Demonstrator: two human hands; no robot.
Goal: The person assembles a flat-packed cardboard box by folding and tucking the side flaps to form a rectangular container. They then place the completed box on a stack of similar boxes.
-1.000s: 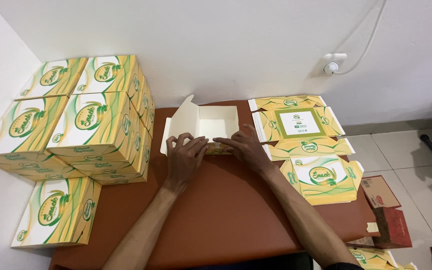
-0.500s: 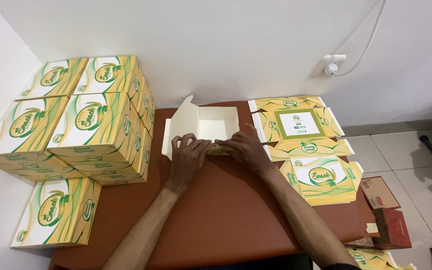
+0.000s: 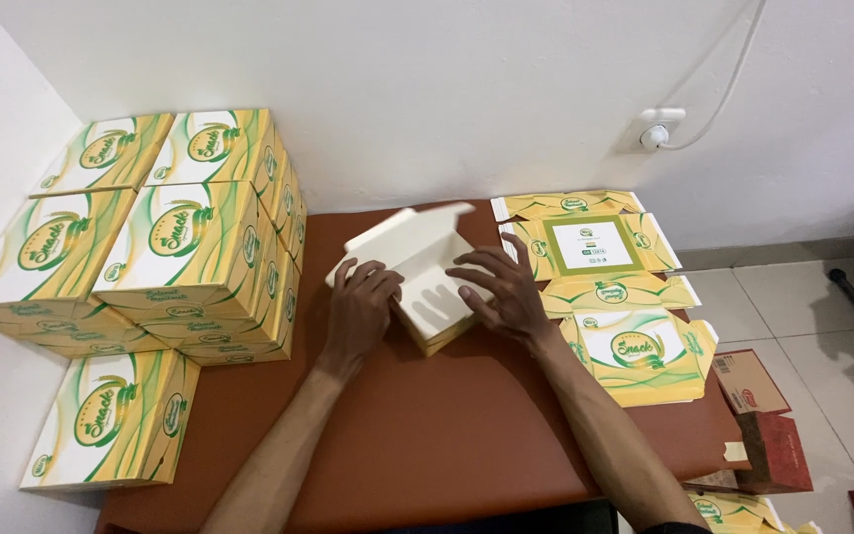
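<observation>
Left hand (image 3: 360, 302): fingers curled over near-left edge of half-folded box (image 3: 417, 265), gripping it.
Right hand (image 3: 502, 289): fingers spread flat on box's right side, pressing, not clamped.
Box: mid-table (image 3: 427, 435), tilted, white inside up, lid flap raised.
Risk: uneven push could crease a panel or pop a tab.
Left of box: finished box stack (image 3: 165, 237), close; an elbow could nudge it.
Right of box: flat blanks (image 3: 605, 267), edge overhangs table, may slide off.

The half-folded box (image 3: 427, 277) showed plain, matt cream cardboard inside. The stacked boxes (image 3: 180, 247) and flat blanks (image 3: 595, 247) were printed card with a slight sheen. The bench (image 3: 427, 435) looked smooth, matt brown.
</observation>
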